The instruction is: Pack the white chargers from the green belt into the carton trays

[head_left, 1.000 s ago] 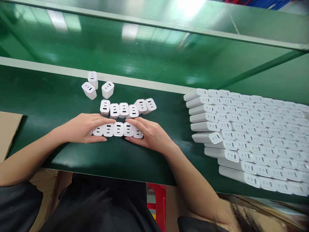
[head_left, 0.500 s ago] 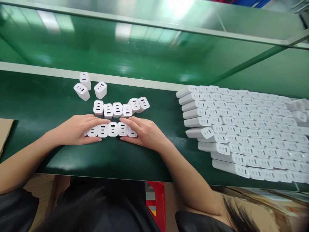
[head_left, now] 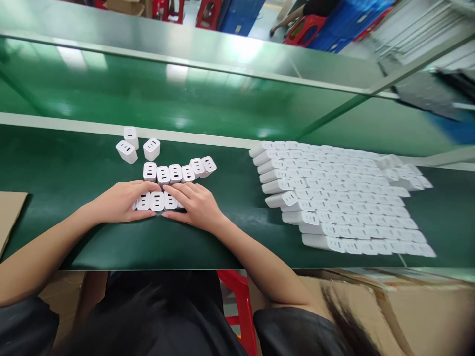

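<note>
A short row of white USB chargers point(head_left: 157, 201) stands on the green bench, port faces up. Around its left end my left hand point(head_left: 117, 201) is closed, thumb along the far side and fingers along the near side. My right hand point(head_left: 196, 205) grips the right part of the same row in a like way, its fingertips close to those of the left. Both palms hide the row's ends. Just behind it runs a second, uneven line of chargers point(head_left: 175, 173), its right end angled away. Farther back, three loose chargers point(head_left: 152, 149) stand near the bench's rear ledge.
A large block of chargers in rows point(head_left: 345, 198) fills the bench to the right, with a small heap point(head_left: 403, 173) at its far right. Cardboard point(head_left: 11, 217) lies at the left edge. A green glossy panel point(head_left: 166, 99) rises behind. A red stool point(head_left: 241, 306) shows below.
My right hand has slid left along the row, nearer my left hand, covering more of the chargers. The camera has tilted up and turned right, showing more behind the panel.
</note>
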